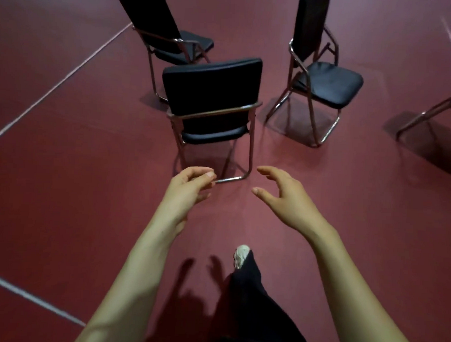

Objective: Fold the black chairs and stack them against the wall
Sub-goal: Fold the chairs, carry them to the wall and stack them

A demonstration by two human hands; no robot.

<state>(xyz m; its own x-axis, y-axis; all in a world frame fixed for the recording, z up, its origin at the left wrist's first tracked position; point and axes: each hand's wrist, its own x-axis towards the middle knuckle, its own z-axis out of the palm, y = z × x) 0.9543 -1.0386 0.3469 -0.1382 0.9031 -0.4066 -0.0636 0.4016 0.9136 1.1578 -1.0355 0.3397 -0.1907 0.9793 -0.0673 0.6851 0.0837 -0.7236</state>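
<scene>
Three black padded chairs with chrome frames stand unfolded on the dark red floor. The nearest chair is straight ahead with its back toward me. A second chair stands behind it to the left, and a third chair stands to the right, its seat facing right. My left hand and my right hand reach forward below the nearest chair, apart from it. Both hands hold nothing; their fingers are loosely curled.
Part of a fourth chair's legs shows at the right edge. White lines cross the floor on the left. My leg in black trousers with a light shoe steps forward between my arms. No wall is in view.
</scene>
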